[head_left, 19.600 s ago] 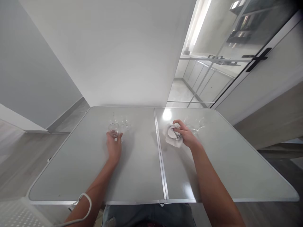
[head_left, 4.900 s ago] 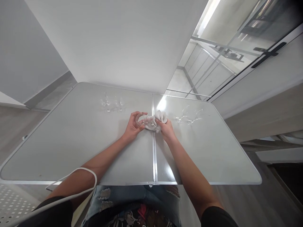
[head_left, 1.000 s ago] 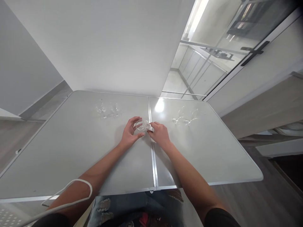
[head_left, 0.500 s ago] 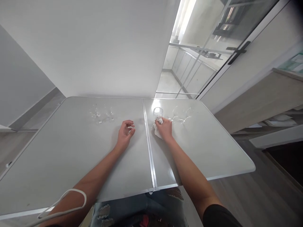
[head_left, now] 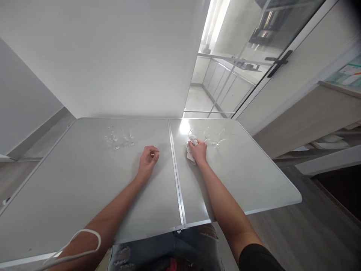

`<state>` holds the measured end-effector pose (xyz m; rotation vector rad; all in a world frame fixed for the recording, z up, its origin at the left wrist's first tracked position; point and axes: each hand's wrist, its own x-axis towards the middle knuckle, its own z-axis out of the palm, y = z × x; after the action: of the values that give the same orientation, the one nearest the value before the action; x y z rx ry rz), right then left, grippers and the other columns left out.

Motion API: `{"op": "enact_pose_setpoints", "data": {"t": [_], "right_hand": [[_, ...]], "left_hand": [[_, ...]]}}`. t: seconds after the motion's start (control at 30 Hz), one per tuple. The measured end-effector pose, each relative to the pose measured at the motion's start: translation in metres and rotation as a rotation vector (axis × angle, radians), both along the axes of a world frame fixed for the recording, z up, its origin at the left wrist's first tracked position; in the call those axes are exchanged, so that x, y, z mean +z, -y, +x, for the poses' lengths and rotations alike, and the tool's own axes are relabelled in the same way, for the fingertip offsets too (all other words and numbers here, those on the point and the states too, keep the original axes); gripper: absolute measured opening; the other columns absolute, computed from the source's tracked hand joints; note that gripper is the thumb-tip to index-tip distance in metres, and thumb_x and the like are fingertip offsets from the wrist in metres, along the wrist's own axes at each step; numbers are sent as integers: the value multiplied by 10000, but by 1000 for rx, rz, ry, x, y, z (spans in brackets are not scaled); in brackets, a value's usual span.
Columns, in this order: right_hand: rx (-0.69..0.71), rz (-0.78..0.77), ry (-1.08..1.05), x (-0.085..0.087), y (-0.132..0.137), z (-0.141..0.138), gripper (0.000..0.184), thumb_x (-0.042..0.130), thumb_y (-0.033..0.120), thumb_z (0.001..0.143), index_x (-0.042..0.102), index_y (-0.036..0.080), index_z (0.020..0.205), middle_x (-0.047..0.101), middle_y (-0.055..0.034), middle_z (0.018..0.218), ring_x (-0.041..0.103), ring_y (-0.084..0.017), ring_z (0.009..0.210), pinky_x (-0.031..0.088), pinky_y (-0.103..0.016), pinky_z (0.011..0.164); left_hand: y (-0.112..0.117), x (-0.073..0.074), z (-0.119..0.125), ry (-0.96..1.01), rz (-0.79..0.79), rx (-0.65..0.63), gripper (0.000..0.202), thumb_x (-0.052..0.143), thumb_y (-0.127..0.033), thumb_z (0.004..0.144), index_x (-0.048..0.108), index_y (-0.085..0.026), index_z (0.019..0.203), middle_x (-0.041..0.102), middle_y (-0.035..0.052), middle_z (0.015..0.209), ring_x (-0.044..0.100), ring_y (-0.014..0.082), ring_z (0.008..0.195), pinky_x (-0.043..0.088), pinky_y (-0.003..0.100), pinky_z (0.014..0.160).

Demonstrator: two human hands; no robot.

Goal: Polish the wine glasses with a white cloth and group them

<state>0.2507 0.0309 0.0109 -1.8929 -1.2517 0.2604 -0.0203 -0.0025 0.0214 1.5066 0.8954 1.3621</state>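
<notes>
My right hand (head_left: 199, 150) is closed on a crumpled white cloth (head_left: 190, 157) just right of the seam of the grey table (head_left: 239, 177). Its fingers rest at the foot of a clear stemmed glass (head_left: 192, 134), which leans toward the back edge. Two more clear glasses (head_left: 216, 137) lie on their sides right beside it. My left hand (head_left: 148, 157) rests on the left table half with its fingers curled in and nothing in them. A pair of small clear glasses (head_left: 120, 137) stands farther back on the left.
A metal seam (head_left: 175, 180) splits the table down the middle. A white wall rises behind it, with a glass door (head_left: 225, 75) at the back right. A wooden counter (head_left: 310, 113) stands to the right. A white cable (head_left: 76, 244) loops by my left forearm.
My left hand has let go of the glass and drawn back to the table. My right hand carried the glass and cloth to the right half, beside the two lying glasses.
</notes>
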Motion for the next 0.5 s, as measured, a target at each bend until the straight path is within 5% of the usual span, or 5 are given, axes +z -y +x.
{"op": "enact_pose_setpoints", "data": {"t": [0.33,0.5], "right_hand": [[-9,-87,16,5,-2,-2,297,568,442,884,712,186,838,729,-75,782,609,-209,714,409,-275,670],[-67,-280,128,17,8,-6,415,634,489,883,708,144,1103,743,-156,991,686,-263,885,457,-294,713]], "left_hand": [[5,9,-4,-79,193,77,138,607,-359,980,617,-221,973,526,60,970,514,166,869,444,303,747],[6,14,-14,-118,346,137,97,587,-296,981,597,-216,926,537,41,866,512,161,802,420,297,686]]}}
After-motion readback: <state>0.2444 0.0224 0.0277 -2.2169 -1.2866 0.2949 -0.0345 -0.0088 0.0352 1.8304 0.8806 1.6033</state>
